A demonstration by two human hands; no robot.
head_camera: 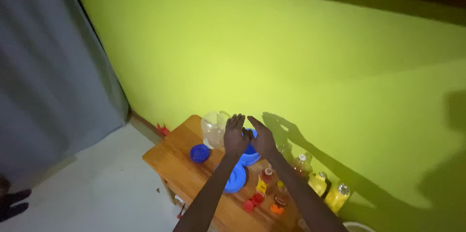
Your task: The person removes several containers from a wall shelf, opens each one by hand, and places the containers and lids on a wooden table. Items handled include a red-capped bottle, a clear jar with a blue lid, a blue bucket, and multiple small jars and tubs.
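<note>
A blue bowl (250, 154) is seen on the far part of a small wooden table (170, 157), largely hidden behind the two hands that are raised above it. The left hand (236, 136) is held open with its fingers straight and together, pointing away from the camera. The right hand (263, 138) is likewise held flat with fingers extended, and the two hands are brought side by side, touching or nearly touching along their inner edges; whether either hand actually rests on the bowl cannot be told. Nothing is pinched or gripped by either hand.

Just to the left of the hands, a clear plastic jug (214, 128) is stood upright near the table's far edge. A small blue lid (199, 153) is laid on the table in front of the jug, and a larger blue plate (236, 179) is placed under the left forearm. To the right, several small bottles and jars (268, 186) with red, yellow and orange parts are clustered on the table. Beyond them, yellow-filled bottles (329, 189) are lined against the green wall (272, 52). A grey curtain (48, 67) is hung at the left.
</note>
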